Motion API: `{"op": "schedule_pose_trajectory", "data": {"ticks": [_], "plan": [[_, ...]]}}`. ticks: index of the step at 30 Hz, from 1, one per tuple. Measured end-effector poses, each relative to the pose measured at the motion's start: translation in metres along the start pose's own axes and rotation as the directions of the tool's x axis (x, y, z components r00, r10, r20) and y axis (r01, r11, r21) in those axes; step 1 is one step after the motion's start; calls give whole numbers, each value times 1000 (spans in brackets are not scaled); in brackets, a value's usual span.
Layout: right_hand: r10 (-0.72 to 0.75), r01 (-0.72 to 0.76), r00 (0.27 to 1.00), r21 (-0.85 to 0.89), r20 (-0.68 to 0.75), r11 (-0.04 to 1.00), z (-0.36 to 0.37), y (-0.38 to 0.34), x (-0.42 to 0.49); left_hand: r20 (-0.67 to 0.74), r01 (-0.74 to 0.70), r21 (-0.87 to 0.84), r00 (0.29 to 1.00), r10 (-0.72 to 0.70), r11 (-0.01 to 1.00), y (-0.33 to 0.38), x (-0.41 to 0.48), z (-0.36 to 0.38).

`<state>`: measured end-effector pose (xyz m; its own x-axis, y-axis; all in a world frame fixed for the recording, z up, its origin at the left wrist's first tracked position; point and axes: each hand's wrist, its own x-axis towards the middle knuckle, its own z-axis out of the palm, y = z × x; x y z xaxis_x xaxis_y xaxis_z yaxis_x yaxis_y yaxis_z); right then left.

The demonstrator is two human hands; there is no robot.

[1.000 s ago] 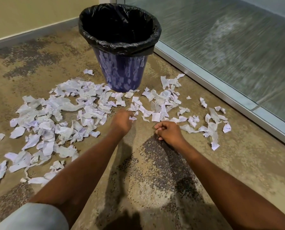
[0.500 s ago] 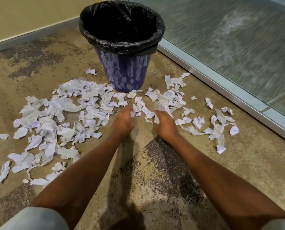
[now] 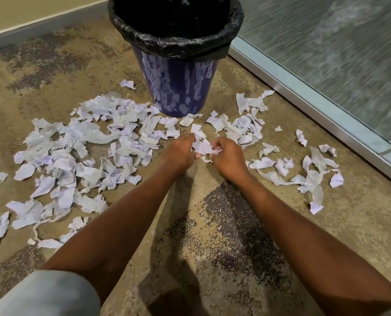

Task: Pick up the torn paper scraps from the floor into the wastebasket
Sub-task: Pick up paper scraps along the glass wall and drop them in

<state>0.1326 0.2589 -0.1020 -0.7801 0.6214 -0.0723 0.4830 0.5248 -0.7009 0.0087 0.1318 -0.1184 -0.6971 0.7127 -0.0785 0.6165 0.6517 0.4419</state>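
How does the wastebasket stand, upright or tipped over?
Upright. The wastebasket stands on its base on the floor, its black-lined opening facing up.

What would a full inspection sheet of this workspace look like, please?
Surface: patterned carpet, brown with dark speckled patches.
Job's things: purple wastebasket with black liner, upright; paper scraps spread in front of it, most on the left, fewer on the right.
Clutter: nothing seen beyond the scraps.
Hands: right hand pinches scraps; left hand curls at the same bunch, grip hidden.
Cables: nothing seen.
Surroundings: glass panel in a metal frame on the right; wall and baseboard behind.
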Motion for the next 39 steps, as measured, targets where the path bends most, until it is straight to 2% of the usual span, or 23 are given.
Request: {"op": "schedule_pose_trajectory", "data": {"ticks": [3, 6, 9, 12, 17, 25, 28, 31, 33, 35, 39], "plan": [[51, -42, 976, -44, 212, 998, 4, -4, 15, -107, -28, 2, 994, 28, 1000, -3, 2, 5], [22, 17, 961, -139, 276, 990, 12, -3, 28, -142, -41, -1, 989, 41, 999, -7, 1, 6], [7, 45, 964, -190, 266, 981, 14, -3, 40, -125, -36, -22, 992, 33, 999, -7, 2, 5], [-40, 71, 972, -128, 231, 989, 14, -4, 45, -95, -1, -65, 995, -5, 998, -5, 3, 2], [-71, 93, 975, -99, 209, 991, 16, -17, 36, 18, -76, 9, 997, 76, 997, -4, 12, -7], [-24, 25, 991, -9, 133, 1000, 25, -21, 11, -14, -100, -21, 995, 100, 995, 2, -7, -8], [34, -46, 993, 101, 116, 994, 29, -17, 3, -26, -100, -157, 995, 97, 982, 4, -16, -6], [201, -261, 959, 343, 200, 902, 26, -15, -7, 48, 12, -365, 999, 6, 931, 6, -25, -8], [247, -352, 929, 459, 275, 816, 21, -14, -14, 151, 135, -539, 987, -62, 831, 9, -32, -12], [258, -378, 921, 518, 291, 767, 15, -16, -18, 224, 225, -670, 970, -95, 708, 13, -40, -17], [275, -420, 907, 624, 320, 659, -14, -38, -24, 243, 260, -763, 964, -110, 591, 32, -43, -38]]}}
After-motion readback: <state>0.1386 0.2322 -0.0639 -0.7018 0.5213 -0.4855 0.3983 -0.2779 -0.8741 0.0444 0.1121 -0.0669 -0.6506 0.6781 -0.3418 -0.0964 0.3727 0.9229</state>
